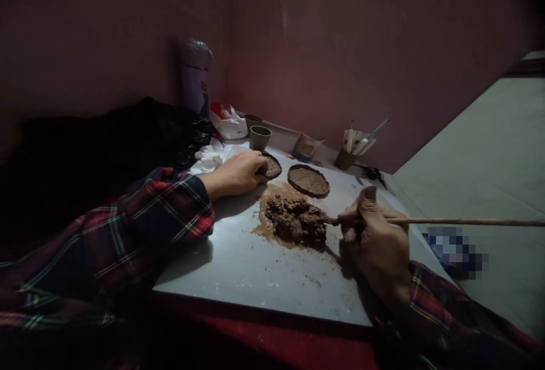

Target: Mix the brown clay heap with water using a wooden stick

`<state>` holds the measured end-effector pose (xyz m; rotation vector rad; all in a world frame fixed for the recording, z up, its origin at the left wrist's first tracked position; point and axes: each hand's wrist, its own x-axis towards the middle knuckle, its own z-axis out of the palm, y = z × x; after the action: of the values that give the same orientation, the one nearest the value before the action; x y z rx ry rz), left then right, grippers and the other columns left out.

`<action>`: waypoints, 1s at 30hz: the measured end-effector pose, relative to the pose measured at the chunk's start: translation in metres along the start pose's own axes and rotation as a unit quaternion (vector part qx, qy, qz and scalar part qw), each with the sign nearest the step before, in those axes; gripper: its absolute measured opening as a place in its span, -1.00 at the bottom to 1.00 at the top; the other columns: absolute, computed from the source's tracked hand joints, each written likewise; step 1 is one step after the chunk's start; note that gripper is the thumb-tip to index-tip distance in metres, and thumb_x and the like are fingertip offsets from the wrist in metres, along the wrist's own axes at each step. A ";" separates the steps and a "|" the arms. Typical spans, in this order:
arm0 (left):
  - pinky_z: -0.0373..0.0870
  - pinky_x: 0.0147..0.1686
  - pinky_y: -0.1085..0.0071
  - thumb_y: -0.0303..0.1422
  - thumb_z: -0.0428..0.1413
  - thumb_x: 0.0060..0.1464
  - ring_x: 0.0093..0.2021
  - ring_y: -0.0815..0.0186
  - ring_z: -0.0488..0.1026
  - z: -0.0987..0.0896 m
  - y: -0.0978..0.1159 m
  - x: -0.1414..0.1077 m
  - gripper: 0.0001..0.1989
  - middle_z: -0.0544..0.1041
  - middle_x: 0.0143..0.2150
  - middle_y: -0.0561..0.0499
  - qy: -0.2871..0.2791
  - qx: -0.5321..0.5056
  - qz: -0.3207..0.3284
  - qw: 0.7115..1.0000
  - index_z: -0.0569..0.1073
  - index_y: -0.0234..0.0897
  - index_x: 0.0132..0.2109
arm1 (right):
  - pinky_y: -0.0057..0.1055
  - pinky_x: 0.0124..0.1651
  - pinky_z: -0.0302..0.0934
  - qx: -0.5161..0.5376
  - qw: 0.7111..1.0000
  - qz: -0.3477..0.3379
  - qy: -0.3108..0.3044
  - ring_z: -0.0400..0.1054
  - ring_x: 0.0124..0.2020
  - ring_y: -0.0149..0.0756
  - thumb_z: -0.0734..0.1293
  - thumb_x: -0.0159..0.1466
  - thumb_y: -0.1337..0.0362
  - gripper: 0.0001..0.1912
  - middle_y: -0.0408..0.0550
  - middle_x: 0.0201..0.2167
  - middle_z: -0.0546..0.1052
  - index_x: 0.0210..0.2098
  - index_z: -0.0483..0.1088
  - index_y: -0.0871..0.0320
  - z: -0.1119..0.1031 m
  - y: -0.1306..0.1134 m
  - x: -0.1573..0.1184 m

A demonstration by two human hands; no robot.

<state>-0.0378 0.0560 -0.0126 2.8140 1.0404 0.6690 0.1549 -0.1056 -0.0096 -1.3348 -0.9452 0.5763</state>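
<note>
My right hand (pixel 377 239) is closed round a thin brown stick (pixel 464 222) that reaches far out to the right. The stick's left end touches a heap of wet brown clay-like paste (pixel 296 219), which sits in a light-brown puddle on the white board (pixel 251 268). My left hand (pixel 238 172) rests at the near-left rim of a small round dark-rimmed disc (pixel 272 167), fingers curled against its edge. Beside that lies a second round disc (pixel 309 180), its inside coated with brown paste. My left fingertips are partly hidden, so their grip on the rim is hard to make out.
Behind the discs stand a grey-green cup (pixel 260 138), a clear container with blue at its base (pixel 307 147) and a pot of brushes and sticks (pixel 346 158). Crumpled white tissue (pixel 207 160), a white-and-red bag (pixel 230 122) and black plastic (pixel 106 143) lie left. A wall closes the back.
</note>
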 end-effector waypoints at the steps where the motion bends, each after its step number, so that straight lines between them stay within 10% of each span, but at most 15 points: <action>1: 0.24 -0.27 0.39 -0.39 0.08 0.00 -0.27 0.27 0.36 0.000 0.000 0.000 -0.91 0.43 -0.32 -0.03 0.001 -0.001 0.000 1.000 0.42 -0.29 -0.42 | -0.56 -0.83 -0.13 0.004 1.000 -0.012 0.017 0.04 -0.86 -0.53 0.30 0.16 -0.13 -0.48 -0.22 -0.86 0.25 -0.67 0.35 0.18 -0.001 -0.001 0.000; 5: 0.23 -0.27 0.39 -0.40 0.08 -0.01 -0.27 0.27 0.36 0.001 -0.001 0.000 -0.92 0.43 -0.32 -0.03 0.002 -0.003 0.002 1.000 0.42 -0.30 -0.41 | -0.56 -0.78 -0.10 0.030 0.996 -0.061 0.051 0.06 -0.83 -0.54 0.30 0.18 -0.09 -0.49 -0.22 -0.84 0.27 -0.67 0.33 0.17 -0.002 -0.006 0.002; 14: 0.22 -0.29 0.39 -0.36 0.10 0.02 -0.30 0.29 0.35 0.000 -0.001 0.001 -0.89 0.44 -0.32 -0.04 0.001 -0.001 0.008 1.000 0.43 -0.31 -0.40 | -0.63 -0.77 -0.13 0.053 0.987 0.079 -0.127 0.04 -0.77 -0.57 0.50 -0.03 0.01 -0.60 -0.28 -0.73 0.31 -0.52 0.31 0.16 -0.003 -0.001 0.009; 30: 0.21 -0.31 0.39 -0.35 0.09 0.01 -0.31 0.28 0.34 0.000 -0.001 0.001 -0.89 0.43 -0.32 -0.04 -0.004 -0.002 0.002 1.000 0.44 -0.29 -0.40 | -0.67 -0.77 -0.16 0.065 0.983 0.116 -0.123 -0.04 -0.77 -0.62 0.52 -0.03 0.10 -0.62 -0.34 -0.76 0.19 -0.54 0.29 0.18 -0.002 0.004 0.014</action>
<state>-0.0374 0.0575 -0.0126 2.8148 1.0314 0.6597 0.1648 -0.0944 -0.0098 -1.2837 -0.9369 0.9843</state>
